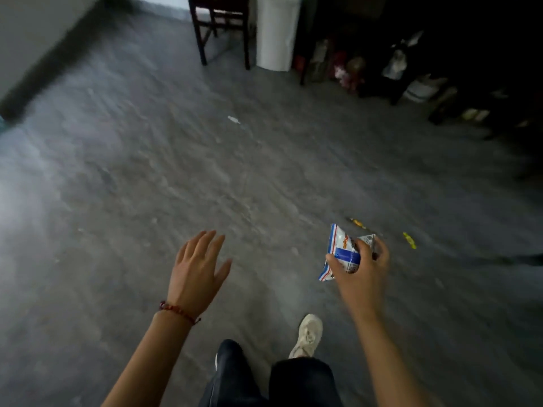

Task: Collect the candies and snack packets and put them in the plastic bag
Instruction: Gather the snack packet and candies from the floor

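Right hand has a tight grip on a crinkly foil snack packet; left hand hangs loose, fingers spread, over the mottled grey floor.

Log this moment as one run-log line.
right hand: holding snack packet | left hand: open, empty | yellow candies: on floor | plastic bag: not visible

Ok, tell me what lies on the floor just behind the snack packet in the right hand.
Behind the white, blue and red snack packet held by the right hand, an orange-yellow wrapped candy lies on the grey floor; anything directly beneath the packet is hidden.
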Available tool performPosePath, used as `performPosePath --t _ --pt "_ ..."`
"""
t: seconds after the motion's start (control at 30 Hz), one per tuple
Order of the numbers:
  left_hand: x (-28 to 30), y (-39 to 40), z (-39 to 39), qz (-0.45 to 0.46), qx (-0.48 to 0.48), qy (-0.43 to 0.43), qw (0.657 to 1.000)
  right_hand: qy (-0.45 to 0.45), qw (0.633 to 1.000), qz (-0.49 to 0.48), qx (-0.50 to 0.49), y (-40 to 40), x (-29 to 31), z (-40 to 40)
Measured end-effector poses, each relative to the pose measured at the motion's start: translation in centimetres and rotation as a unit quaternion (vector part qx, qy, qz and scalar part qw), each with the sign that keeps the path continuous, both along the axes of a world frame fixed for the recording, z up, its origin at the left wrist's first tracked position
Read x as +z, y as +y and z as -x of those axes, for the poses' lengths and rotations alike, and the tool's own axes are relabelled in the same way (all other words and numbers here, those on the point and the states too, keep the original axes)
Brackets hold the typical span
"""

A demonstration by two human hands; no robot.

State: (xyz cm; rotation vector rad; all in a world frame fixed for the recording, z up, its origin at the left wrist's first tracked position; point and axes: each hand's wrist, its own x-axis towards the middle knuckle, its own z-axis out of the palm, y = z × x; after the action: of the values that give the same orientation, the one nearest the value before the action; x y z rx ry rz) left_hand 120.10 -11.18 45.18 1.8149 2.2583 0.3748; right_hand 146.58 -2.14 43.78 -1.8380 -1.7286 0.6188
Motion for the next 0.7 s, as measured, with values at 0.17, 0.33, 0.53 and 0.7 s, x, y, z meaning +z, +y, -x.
performPosePath --t 0.17,0.33,0.53,0.7 --pt "-0.1 8.1 -9.1 -0.001 -0.085 -0.006 0.996 0.002 0.998 -0.009 -0.066 3.8 -0.2 -9.9" --pt "-0.3 14.6 -17.2 0.003 -0.135 -0.013 0.991 0.008 0.994 -0.01 -0.106 7.2 -0.3 -18.2" --pt "-0.3 21.9 -23.3 -0.003 -0.192 -0.009 0.981 0.022 0.988 -0.006 -0.15 11.9 -0.9 -24.2" --pt "-1.6 29.0 -26.4 0.001 -0.221 -0.012 0.975 0.037 0.984 0.002 -0.173 16.9 -2.3 -26.5"
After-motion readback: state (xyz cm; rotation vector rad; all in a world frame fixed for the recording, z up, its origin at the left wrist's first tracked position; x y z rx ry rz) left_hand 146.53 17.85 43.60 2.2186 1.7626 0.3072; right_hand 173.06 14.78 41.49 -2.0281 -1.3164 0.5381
